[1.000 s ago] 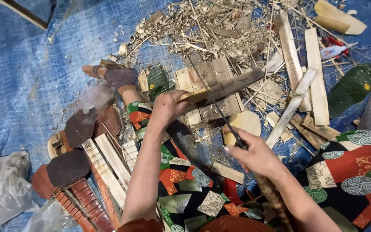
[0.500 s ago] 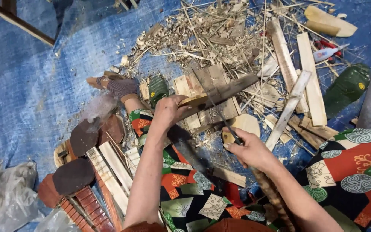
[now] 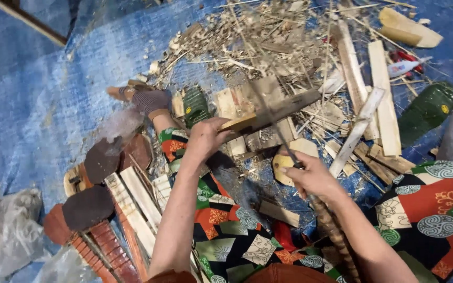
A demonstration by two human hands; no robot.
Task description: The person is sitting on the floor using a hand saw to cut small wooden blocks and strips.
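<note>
Since a second ago our left hand [image 3: 205, 140] has slid little along the wood strip [image 3: 273, 114], fingers clamped on its near end. Our right hand [image 3: 310, 175] grips a thin blade [image 3: 268, 112] crossing it. We judge the strip light, stiff, splintery: hold near the fingers.
</note>
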